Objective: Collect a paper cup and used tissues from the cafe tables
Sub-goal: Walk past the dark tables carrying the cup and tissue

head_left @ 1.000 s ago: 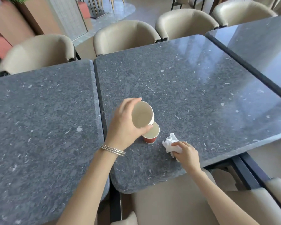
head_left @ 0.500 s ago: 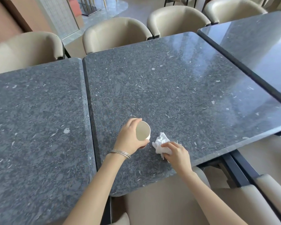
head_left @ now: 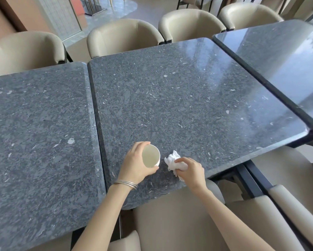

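Head: left hand (head_left: pixel 135 166) grips round, apparently tilted cup (head_left: pixel 150 158); right hand (head_left: pixel 192 171), crumpled tissue (head_left: pixel 171 160).

Ref = mid table (head_left: pixel 179 98). Just behind its far edge: 2 beige tub chairs (head_left: pixel 125 37) side by side. Beige seat (head_left: pixel 170 223) tucked under its near edge; more beige chair backs (head_left: pixel 257 211) off its near-right corner. Past the far chairs: glossy pale floor (head_left: pixel 119 8), terracotta wall (head_left: pixel 12 13) far-left.

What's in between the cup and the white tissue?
Only a thin strip of bare tabletop lies between the cup and the tissue, in the head view.
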Demonstrator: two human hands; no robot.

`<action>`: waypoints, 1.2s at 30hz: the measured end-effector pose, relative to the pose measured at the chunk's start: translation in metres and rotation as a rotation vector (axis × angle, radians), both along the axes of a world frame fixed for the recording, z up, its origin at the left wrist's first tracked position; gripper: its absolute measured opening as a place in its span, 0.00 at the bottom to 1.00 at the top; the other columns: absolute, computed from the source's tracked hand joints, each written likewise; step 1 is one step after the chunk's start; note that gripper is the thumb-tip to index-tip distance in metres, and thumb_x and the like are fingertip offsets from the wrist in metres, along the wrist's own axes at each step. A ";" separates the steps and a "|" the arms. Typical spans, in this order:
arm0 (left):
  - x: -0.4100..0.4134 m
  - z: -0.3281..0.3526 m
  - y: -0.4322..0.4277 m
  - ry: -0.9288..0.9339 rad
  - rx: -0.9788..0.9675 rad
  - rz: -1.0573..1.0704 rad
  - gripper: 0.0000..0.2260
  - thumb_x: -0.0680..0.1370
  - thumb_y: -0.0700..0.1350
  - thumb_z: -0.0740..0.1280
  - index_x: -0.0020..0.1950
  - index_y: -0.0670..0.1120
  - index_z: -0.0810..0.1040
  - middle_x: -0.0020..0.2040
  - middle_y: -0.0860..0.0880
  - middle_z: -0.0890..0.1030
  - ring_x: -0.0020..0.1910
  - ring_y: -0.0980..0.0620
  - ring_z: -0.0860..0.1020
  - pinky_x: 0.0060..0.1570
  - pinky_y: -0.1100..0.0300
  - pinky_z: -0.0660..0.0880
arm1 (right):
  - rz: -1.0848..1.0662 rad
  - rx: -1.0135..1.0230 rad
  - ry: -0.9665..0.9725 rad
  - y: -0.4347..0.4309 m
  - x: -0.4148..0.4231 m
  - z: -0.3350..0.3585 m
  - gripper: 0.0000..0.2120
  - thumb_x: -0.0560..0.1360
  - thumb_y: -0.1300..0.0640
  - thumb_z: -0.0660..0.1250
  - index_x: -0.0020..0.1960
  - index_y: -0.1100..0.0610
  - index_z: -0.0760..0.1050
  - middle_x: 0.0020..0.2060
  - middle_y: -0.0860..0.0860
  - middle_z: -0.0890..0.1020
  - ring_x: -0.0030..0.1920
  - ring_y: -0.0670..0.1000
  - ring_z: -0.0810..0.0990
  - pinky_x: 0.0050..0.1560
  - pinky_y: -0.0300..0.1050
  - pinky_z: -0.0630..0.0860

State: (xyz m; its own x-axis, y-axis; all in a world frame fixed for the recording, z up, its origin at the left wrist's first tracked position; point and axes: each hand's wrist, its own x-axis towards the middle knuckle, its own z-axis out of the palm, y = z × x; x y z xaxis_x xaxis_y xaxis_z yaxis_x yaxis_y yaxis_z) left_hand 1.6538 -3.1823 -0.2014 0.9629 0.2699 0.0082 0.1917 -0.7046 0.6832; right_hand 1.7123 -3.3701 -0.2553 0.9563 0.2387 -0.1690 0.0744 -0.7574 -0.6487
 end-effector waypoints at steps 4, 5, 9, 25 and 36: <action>-0.022 0.003 0.003 0.019 -0.021 0.024 0.34 0.60 0.46 0.79 0.64 0.47 0.70 0.61 0.50 0.72 0.58 0.48 0.73 0.57 0.57 0.68 | -0.042 0.051 -0.010 -0.004 -0.010 0.029 0.10 0.66 0.57 0.71 0.46 0.48 0.79 0.44 0.45 0.82 0.46 0.48 0.77 0.42 0.41 0.67; -0.028 0.005 0.004 0.020 -0.027 0.030 0.35 0.60 0.46 0.79 0.64 0.47 0.70 0.61 0.50 0.72 0.58 0.48 0.73 0.57 0.56 0.68 | -0.051 0.065 -0.015 -0.005 -0.013 0.038 0.10 0.66 0.57 0.71 0.47 0.48 0.80 0.44 0.46 0.82 0.47 0.48 0.77 0.44 0.42 0.69; -0.052 0.017 0.008 0.017 -0.050 0.037 0.35 0.61 0.46 0.79 0.65 0.46 0.70 0.62 0.50 0.72 0.58 0.49 0.73 0.57 0.59 0.67 | -0.076 0.096 -0.055 -0.011 -0.030 0.076 0.11 0.65 0.56 0.72 0.47 0.47 0.79 0.42 0.45 0.83 0.45 0.47 0.78 0.48 0.45 0.72; -0.143 0.115 -0.003 -0.113 0.009 -0.110 0.35 0.61 0.48 0.79 0.65 0.50 0.70 0.61 0.51 0.71 0.58 0.50 0.72 0.56 0.54 0.70 | -0.090 0.103 -0.216 -0.050 -0.144 0.197 0.12 0.64 0.58 0.73 0.45 0.45 0.80 0.31 0.40 0.76 0.34 0.45 0.72 0.38 0.41 0.69; -0.221 0.137 -0.072 -0.158 0.007 0.001 0.38 0.59 0.54 0.78 0.66 0.48 0.68 0.61 0.51 0.72 0.57 0.51 0.72 0.55 0.58 0.68 | 0.063 0.088 -0.194 -0.109 -0.188 0.212 0.14 0.64 0.57 0.72 0.47 0.43 0.78 0.33 0.38 0.78 0.41 0.45 0.78 0.43 0.40 0.73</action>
State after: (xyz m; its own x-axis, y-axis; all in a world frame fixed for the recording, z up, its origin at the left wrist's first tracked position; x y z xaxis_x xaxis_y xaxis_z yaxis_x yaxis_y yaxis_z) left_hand 1.4324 -3.2542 -0.0644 0.9491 0.2702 0.1617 0.0827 -0.7095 0.6999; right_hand 1.5241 -3.4794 -0.0436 0.9517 0.3044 0.0406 0.2493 -0.6885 -0.6810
